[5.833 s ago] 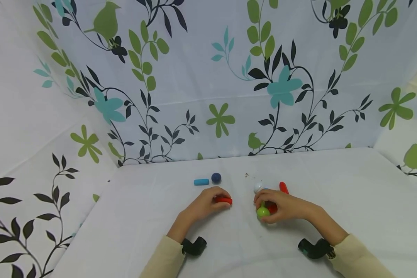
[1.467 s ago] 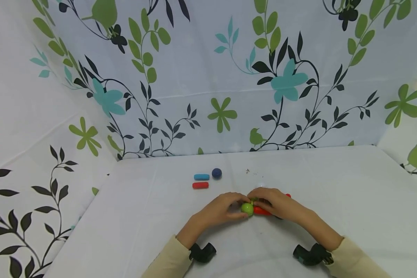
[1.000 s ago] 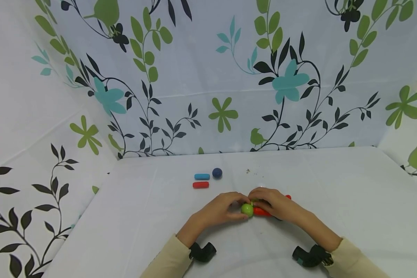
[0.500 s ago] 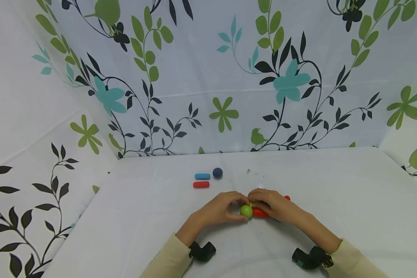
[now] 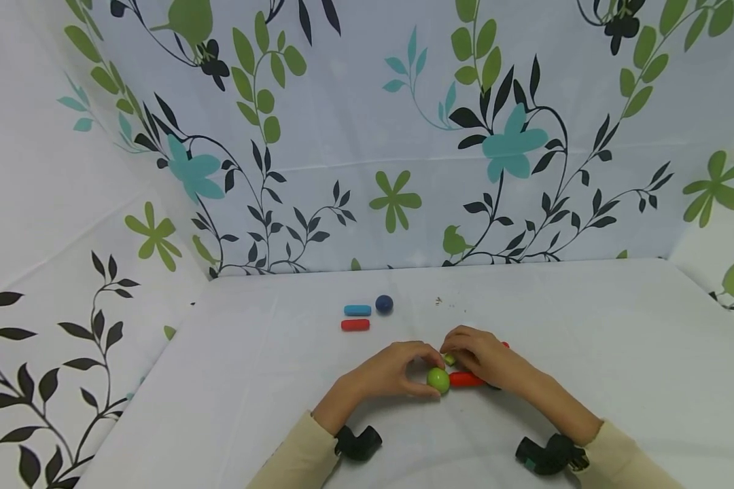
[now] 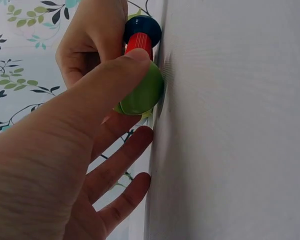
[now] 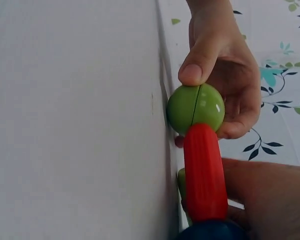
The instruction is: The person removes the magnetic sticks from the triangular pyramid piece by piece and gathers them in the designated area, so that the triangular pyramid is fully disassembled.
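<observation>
Near the table's middle, my left hand pinches a glossy green ball between thumb and fingers. A red toy rod touches the ball's right side. In the right wrist view a dark blue ball sits at the rod's other end. My right hand curls over this assembly, its fingertips pinching a light green rod just behind the green ball. Most of that green rod is hidden by the hand; in the right wrist view it shows partly behind the red rod.
A light blue rod, a second red rod and a dark blue ball lie behind my left hand. Another red piece peeks out behind my right hand. The white tabletop meets a patterned cloth at the back.
The left hand has set a red rod beside the light blue one and taken the green ball, formerly in the right hand. Lately the right fingertips have shifted slightly, showing the green rod.
</observation>
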